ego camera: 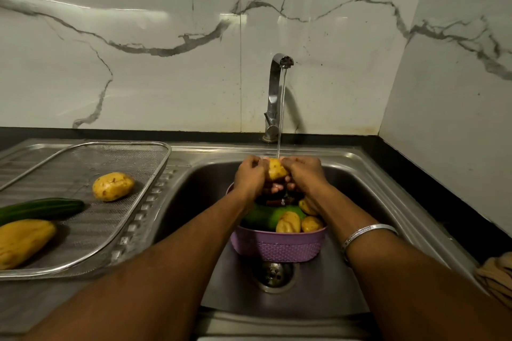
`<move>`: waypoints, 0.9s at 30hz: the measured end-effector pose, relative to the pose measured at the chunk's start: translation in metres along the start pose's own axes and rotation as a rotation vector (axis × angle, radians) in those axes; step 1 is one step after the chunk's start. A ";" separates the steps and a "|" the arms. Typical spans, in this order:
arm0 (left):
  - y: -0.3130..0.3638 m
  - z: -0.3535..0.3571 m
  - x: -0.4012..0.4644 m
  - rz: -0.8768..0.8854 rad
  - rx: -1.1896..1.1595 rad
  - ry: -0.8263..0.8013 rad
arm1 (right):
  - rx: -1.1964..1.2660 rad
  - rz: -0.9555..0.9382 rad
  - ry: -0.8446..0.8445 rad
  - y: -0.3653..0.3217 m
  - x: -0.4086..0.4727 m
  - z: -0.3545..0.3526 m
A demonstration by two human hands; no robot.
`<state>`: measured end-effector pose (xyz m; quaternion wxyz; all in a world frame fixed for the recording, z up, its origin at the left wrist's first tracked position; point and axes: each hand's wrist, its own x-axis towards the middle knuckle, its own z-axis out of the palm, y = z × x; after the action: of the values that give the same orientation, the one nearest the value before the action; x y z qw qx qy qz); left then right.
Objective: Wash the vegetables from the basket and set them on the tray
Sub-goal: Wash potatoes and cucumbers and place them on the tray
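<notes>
Two bare forearms fill the lower frame, nearest the camera, reaching up toward the centre; a silver bangle (368,232) circles the right wrist. The left hand (249,174) and right hand (303,171) are together, fingers curled round a yellow potato (275,169) held between them, directly under the thin stream of water (281,113) falling from the chrome tap (274,97) at centre frame.

Just below the hands, a purple basket (277,246) stands in the steel sink (368,174), above the drain (273,274). In it lie more potatoes (289,223) and something green (266,216), with darker pieces behind that are too shadowed to name.

At the left of the frame, a metal mesh tray (138,216) rests on the drainboard. On it lie a washed potato (113,186), a dark green cucumber (41,209) below it, and a larger yellow potato (23,241) at the left edge, all apart from each other.

A tan cloth (496,277) lies on the bench at the right edge. Veined white marble tiles (166,77) cover the wall behind.
</notes>
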<state>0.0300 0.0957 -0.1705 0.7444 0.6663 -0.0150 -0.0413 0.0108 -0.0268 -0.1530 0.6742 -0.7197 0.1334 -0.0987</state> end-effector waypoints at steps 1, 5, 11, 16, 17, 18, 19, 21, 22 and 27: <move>0.001 0.001 -0.003 0.014 0.012 -0.025 | 0.017 -0.017 0.049 -0.001 0.002 0.000; 0.003 0.003 -0.008 -0.055 -0.012 -0.140 | -0.043 -0.069 0.073 0.001 0.006 -0.008; 0.009 0.004 -0.010 -0.131 -0.118 -0.110 | -0.192 -0.167 -0.075 0.001 0.008 -0.013; 0.010 0.000 -0.015 -0.156 -0.151 -0.083 | -0.294 -0.356 -0.020 0.007 0.006 -0.007; 0.010 0.000 -0.016 -0.158 -0.159 -0.075 | -0.272 -0.369 -0.017 0.007 0.005 -0.006; 0.011 -0.001 -0.016 -0.164 -0.179 -0.067 | -0.249 -0.375 -0.024 0.006 0.005 -0.004; 0.013 -0.002 -0.016 -0.171 -0.198 -0.055 | -0.241 -0.382 -0.035 0.005 0.005 -0.003; 0.015 -0.002 -0.015 -0.189 -0.235 -0.036 | -0.271 -0.381 -0.061 0.003 0.005 -0.002; 0.015 -0.002 -0.015 -0.200 -0.240 -0.025 | -0.292 -0.360 -0.084 0.002 0.005 -0.001; 0.016 -0.003 -0.015 -0.281 -0.188 0.047 | -0.244 -0.159 -0.189 0.003 0.001 0.004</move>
<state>0.0155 0.1013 -0.1545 0.7904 0.5901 0.0995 -0.1308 0.0126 -0.0240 -0.1567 0.5816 -0.8104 0.0232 -0.0667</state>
